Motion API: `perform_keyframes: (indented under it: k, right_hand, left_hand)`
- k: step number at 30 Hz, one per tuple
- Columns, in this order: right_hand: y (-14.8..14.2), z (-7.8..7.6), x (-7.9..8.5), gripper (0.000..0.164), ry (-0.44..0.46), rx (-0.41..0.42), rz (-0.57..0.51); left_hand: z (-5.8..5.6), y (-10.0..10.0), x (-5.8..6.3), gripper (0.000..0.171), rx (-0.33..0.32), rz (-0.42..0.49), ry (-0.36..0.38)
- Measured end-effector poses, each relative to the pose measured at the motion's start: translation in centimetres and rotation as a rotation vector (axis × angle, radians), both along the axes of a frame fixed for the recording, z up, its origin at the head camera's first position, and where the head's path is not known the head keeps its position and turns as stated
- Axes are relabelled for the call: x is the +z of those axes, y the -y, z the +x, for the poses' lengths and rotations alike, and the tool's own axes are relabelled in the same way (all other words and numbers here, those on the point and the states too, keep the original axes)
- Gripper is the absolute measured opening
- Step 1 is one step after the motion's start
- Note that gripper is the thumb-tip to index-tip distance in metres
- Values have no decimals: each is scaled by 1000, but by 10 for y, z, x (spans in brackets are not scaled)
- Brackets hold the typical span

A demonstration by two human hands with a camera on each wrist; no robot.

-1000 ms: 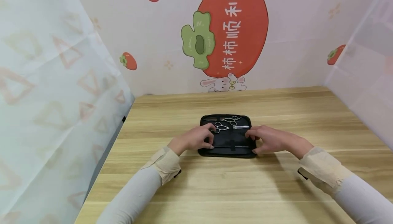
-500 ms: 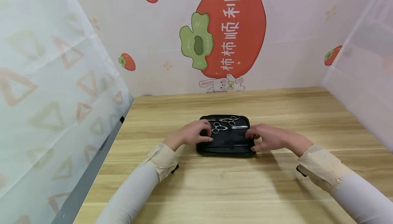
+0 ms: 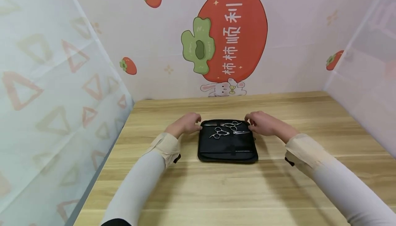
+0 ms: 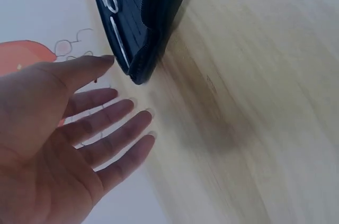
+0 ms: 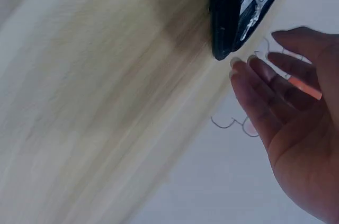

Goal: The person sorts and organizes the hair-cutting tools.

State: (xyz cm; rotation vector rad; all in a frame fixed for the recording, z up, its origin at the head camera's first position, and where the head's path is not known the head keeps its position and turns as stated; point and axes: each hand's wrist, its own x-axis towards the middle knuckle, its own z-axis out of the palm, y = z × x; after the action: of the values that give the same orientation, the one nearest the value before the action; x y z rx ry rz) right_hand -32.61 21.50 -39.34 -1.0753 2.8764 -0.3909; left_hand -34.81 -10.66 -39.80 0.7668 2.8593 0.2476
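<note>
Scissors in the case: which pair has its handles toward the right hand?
The far pair, nearer the wall; the near pair has its handles toward the left hand.

Pale grey left sleeve (image 3: 140,178) and right sleeve (image 3: 343,178), pretty plain tbh. There's 2 wrinkly beige wraps (image 3: 163,147) on the wrists, kinda tape-looking, with small black bits (image 3: 289,161) poking out underneath. Left hand (image 3: 186,123) and right hand (image 3: 263,122) are bare.

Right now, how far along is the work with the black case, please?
Done, it seems: two pairs of scissors lie in the black case. Under way: the left hand and right hand are at its far corners, fingers not curled around it; contact is unclear. Remaining, probably: closing the case, as the scissors are uncovered.
</note>
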Motion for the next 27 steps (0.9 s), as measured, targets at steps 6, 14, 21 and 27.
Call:
perform_keyframes:
  k: [6, 14, 21, 27]
  right_hand:
    - [9, -27, -14, 24, 20, -98, 85]
    - [14, -37, -27, 3, -10, -136, 58]
    - [14, -33, -30, 7, -70, -143, 65]
    - [12, -26, -28, 5, -115, -171, 5]
  left_hand:
    - [-10, -8, -7, 33, 19, -8, -7]
    - [-19, -15, -14, 12, 26, -16, -66]
    - [-16, -16, -14, 45, -5, 17, -49]
    - [-13, -13, -12, 44, 2, 72, -33]
